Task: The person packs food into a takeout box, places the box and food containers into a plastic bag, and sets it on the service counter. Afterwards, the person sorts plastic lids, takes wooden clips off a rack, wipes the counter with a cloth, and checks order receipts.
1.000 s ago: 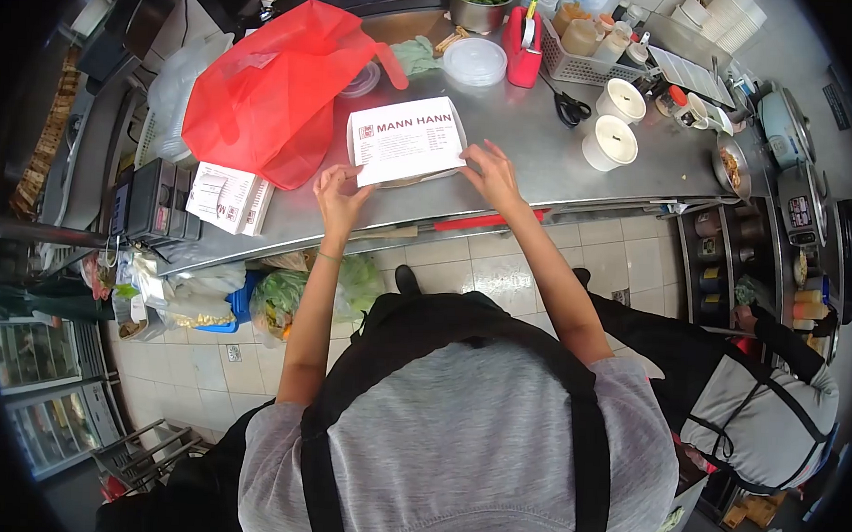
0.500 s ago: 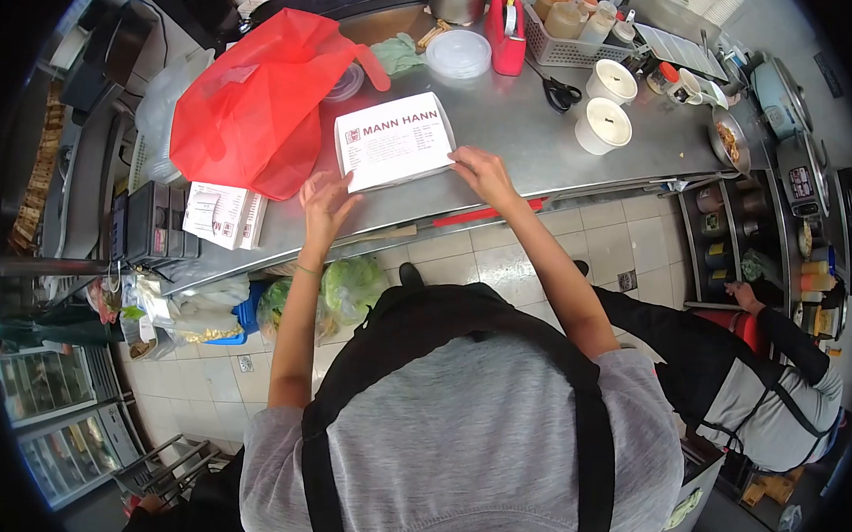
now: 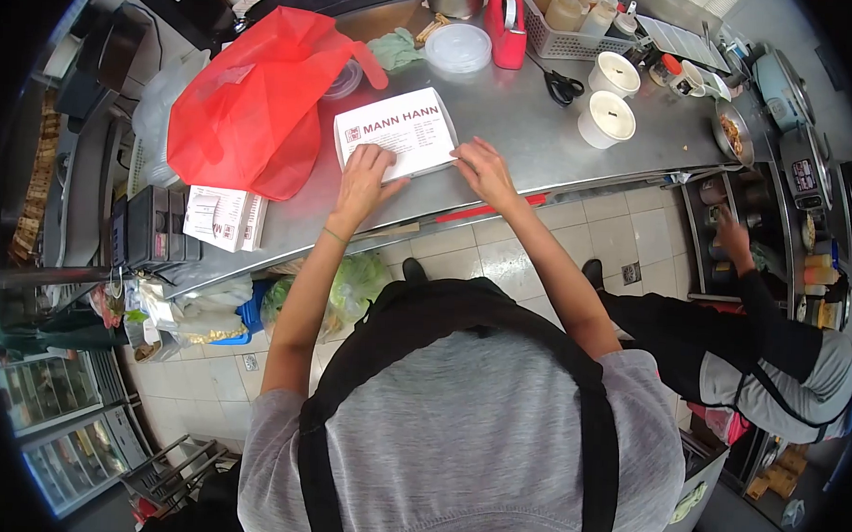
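Observation:
A white cardboard takeaway box [image 3: 415, 132] with red "MANN HANN" print lies closed on the steel counter in front of me. My left hand [image 3: 364, 183] rests on the front left part of its lid, fingers laid over the top and thumb apart. At the front right corner, my right hand [image 3: 488, 174] grips the box edge with bent fingers. A red bag [image 3: 252, 116] stands close to the left of the box. Below that bag, a stack of flat printed cards or boxes [image 3: 221, 221] sits at the counter's front edge.
Two white lidded tubs [image 3: 606, 120], black scissors [image 3: 559, 85], a red tape dispenser [image 3: 506, 32] and clear round lids [image 3: 457, 49] stand farther back on the counter [image 3: 536, 152]. A basket of sauce bottles [image 3: 559, 45] is behind them. At right, a co-worker [image 3: 773, 376] reaches toward shelves.
My left hand has moved from the box's front left corner rightward onto its lid. My right hand stays at the right corner. The co-worker's arm has risen toward the shelves.

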A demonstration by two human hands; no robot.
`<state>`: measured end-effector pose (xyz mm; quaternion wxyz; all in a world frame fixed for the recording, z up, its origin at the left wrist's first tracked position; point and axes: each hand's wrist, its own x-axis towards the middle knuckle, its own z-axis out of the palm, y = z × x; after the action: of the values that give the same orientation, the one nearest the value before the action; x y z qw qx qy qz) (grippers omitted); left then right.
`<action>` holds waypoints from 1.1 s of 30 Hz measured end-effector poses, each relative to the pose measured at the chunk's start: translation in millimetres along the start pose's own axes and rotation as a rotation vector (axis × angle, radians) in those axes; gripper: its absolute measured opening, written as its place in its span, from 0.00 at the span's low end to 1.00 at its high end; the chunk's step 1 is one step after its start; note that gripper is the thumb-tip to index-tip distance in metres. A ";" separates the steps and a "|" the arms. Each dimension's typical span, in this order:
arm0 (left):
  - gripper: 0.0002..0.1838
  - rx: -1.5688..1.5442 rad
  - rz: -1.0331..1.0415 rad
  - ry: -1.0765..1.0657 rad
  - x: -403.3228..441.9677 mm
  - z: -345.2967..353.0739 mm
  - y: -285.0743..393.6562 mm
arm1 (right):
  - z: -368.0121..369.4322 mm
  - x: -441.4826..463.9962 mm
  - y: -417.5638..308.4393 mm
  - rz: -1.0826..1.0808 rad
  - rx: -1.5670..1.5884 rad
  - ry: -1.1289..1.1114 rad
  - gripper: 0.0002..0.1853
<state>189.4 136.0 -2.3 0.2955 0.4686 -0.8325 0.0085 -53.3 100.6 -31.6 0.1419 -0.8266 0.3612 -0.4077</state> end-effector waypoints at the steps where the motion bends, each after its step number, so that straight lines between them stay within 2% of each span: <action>1: 0.21 0.020 0.002 0.029 0.9 1.6 0.9 | -1.0 1.0 -2.0 -0.009 -0.020 -0.002 0.06; 5: 0.28 0.183 -0.038 -0.091 -0.8 2.3 9.2 | -2.9 0.2 -11.0 -0.064 -0.077 -0.005 0.06; 7: 0.34 0.314 0.000 -0.130 -1.4 5.2 8.8 | -1.6 -4.7 -17.4 0.017 -0.071 -0.037 0.07; 11: 0.34 0.349 0.000 -0.155 -2.2 7.3 8.6 | 6.0 -4.0 -21.7 0.034 -0.136 0.012 0.08; 14: 0.33 0.371 0.021 -0.227 2.3 4.9 7.8 | 8.6 -1.3 -18.2 -0.056 -0.192 0.042 0.08; 17: 0.34 0.346 0.052 -0.313 1.2 5.2 6.8 | -1.3 5.2 -11.7 -0.030 -0.132 -0.034 0.08; 19: 0.34 0.382 0.063 -0.338 0.6 6.2 6.2 | -17.1 21.4 -0.9 0.039 0.150 -0.194 0.06; 21: 0.33 0.376 0.069 -0.345 4.5 5.1 5.2 | -19.6 44.4 41.1 0.136 0.100 0.006 0.10; 23: 0.34 0.367 0.065 -0.338 5.5 5.9 5.5 | -32.1 99.6 81.1 0.612 0.278 0.390 0.15; 24: 0.34 0.361 0.052 -0.338 4.8 6.7 5.2 | -28.9 122.1 130.2 0.546 0.113 0.568 0.17; 25: 0.34 0.350 0.049 -0.316 4.0 8.7 4.7 | -35.7 144.0 161.1 0.516 -0.156 0.584 0.20; 27: 0.34 0.353 0.051 -0.318 4.5 7.1 5.7 | -38.7 174.4 227.1 0.765 -0.320 0.416 0.25; 28: 0.34 0.356 0.046 -0.323 5.3 6.2 5.9 | -42.3 186.4 238.8 0.764 -0.323 0.427 0.25; 30: 0.34 0.346 0.051 -0.324 6.0 6.6 4.8 | -50.3 204.0 240.3 1.132 -0.059 0.239 0.23; 31: 0.33 0.350 0.060 -0.304 5.5 7.0 4.9 | -52.2 211.7 236.2 1.216 0.111 0.279 0.16; 32: 0.32 0.354 0.068 -0.285 4.7 7.3 4.6 | -58.1 215.9 232.7 1.218 0.111 0.283 0.16; 33: 0.33 0.355 0.067 -0.293 4.6 7.3 4.2 | -63.7 219.3 234.0 1.292 0.363 0.223 0.12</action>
<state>180.7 132.6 -4.9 0.0840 0.4817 -0.8669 0.0967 -126.2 -215.4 9.8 0.4553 -0.3610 0.7207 -0.3782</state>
